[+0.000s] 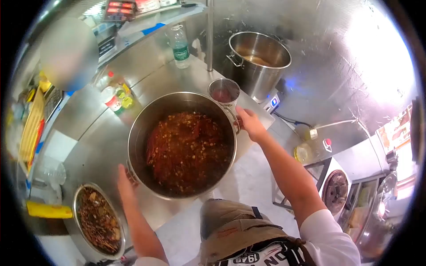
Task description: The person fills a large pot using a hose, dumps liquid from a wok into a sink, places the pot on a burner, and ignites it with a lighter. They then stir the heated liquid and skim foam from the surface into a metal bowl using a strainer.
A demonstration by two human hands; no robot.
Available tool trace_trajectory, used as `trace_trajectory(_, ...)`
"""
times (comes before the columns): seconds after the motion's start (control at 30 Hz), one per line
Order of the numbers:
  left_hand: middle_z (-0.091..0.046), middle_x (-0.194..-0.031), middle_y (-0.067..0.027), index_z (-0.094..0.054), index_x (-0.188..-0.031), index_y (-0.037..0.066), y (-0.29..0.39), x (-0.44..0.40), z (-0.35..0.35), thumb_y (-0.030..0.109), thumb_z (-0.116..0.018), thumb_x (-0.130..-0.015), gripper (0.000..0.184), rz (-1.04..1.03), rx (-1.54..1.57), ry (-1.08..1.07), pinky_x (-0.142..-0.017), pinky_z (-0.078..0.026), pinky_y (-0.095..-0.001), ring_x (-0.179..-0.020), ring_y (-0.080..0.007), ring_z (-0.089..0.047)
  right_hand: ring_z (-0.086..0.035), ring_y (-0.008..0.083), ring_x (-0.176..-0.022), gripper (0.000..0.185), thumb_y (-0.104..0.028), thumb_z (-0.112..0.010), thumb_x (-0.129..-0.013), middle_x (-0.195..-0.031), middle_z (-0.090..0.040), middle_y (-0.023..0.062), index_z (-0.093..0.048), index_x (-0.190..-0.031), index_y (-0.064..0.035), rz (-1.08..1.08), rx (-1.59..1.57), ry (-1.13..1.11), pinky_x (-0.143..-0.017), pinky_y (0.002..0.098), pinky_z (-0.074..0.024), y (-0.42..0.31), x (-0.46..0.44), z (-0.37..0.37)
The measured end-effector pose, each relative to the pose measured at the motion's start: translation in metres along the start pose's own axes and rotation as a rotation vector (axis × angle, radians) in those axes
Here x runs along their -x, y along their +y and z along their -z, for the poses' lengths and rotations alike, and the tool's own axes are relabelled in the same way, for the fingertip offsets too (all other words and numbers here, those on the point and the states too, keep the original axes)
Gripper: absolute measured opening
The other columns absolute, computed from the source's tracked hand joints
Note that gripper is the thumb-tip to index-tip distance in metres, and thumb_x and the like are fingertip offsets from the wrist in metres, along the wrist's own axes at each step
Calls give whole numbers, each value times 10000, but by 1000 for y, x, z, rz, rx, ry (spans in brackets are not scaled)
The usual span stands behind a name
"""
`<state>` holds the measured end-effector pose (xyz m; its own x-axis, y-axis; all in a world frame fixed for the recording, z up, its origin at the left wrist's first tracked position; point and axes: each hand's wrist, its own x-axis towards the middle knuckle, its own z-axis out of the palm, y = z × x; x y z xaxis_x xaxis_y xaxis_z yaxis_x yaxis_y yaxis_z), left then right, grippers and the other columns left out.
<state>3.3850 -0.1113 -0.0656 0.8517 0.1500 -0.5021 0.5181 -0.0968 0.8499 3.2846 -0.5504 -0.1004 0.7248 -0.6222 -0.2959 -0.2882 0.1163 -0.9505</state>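
Steel pot [141, 128]: right grip [249, 123] curled round handle [232, 115]; left grip [126, 181] at opposite handle [130, 171], closure unclear.

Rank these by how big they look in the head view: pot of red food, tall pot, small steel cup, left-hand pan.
1. Pot of red food
2. Tall pot and left-hand pan: too alike to rank
3. Small steel cup
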Motion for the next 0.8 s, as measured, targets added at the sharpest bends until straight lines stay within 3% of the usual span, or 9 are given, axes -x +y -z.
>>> trace_trajectory(0.07,-538,-1221,-124,-484,-1246,1,5,-30,-10,574,-445,-882,680,21,108,-123,-957,-371,-391,-1103,-273,-498,-515,132,-661,586,-510,-588,-836,-800,-582,61,-570,-1062,30,-123,-210,-112,-565,261,-408,-27,0,-10)
trace_trajectory(0.2,-528,-1236,-131,-472,-1259,12,36,0,-39,516,-491,-884,629,145,437,-259,-979,-371,-394,-1122,-276,-495,-450,99,-540,583,-549,-609,-804,-679,-527,18,-598,-964,11,-226,102,-97,-454,251,-346,-47,5,-29)
trace_trajectory(0.3,-531,-1231,-128,-476,-1254,18,41,3,-48,450,-539,-876,577,72,269,-156,-955,-394,-392,-1111,-274,-505,-425,85,-493,584,-582,-620,-778,-631,-507,3,-610,-879,-7,-179,95,-86,-394,253,-297,-53,12,-31)
trace_trajectory(0.5,-527,-1239,-123,-474,-1265,31,9,-23,-19,394,-562,-859,552,91,204,-241,-949,-396,-399,-1118,-283,-498,-532,126,-581,654,-577,-635,-764,-750,-598,79,-626,-957,48,-164,87,-44,-427,276,-391,-32,38,-6)
trace_trajectory(0.57,-503,-1272,-125,-453,-1296,43,14,-18,-28,420,-547,-849,592,43,40,-169,-971,-372,-408,-1153,-291,-472,-594,193,-698,710,-576,-630,-762,-880,-636,147,-607,-1033,80,-251,223,26,-545,326,-478,-26,49,9)
trace_trajectory(0.63,-468,-1313,-137,-441,-1307,37,20,7,-45,489,-483,-847,646,-27,24,-222,-993,-364,-427,-1185,-299,-452,-607,265,-924,752,-584,-622,-757,-1011,-632,202,-587,-1088,90,-199,279,65,-831,373,-477,-27,73,28)
trace_trajectory(0.67,-470,-1311,-138,-441,-1306,35,15,15,-60,491,-480,-848,647,-58,26,-286,-992,-366,-427,-1183,-299,-454,-602,264,-945,694,-545,-637,-768,-1010,-634,203,-596,-1083,72,-204,177,-21,-825,373,-479,-15,78,43)
trace_trajectory(0.73,-473,-1307,-140,-442,-1303,32,3,36,-91,494,-474,-849,648,-81,-31,-395,-990,-370,-428,-1179,-300,-458,-574,225,-772,586,-507,-621,-803,-829,-622,143,-601,-928,66,-46,49,82,-707,373,-471,4,106,66)
trace_trajectory(0.8,-477,-1302,-141,-443,-1300,29,-9,58,-114,498,-468,-851,650,-91,-71,-479,-988,-374,-429,-1175,-301,-462,-556,214,-756,566,-490,-626,-803,-791,-593,135,-587,-911,63,45,-2,206,-698,346,-462,5,141,92)
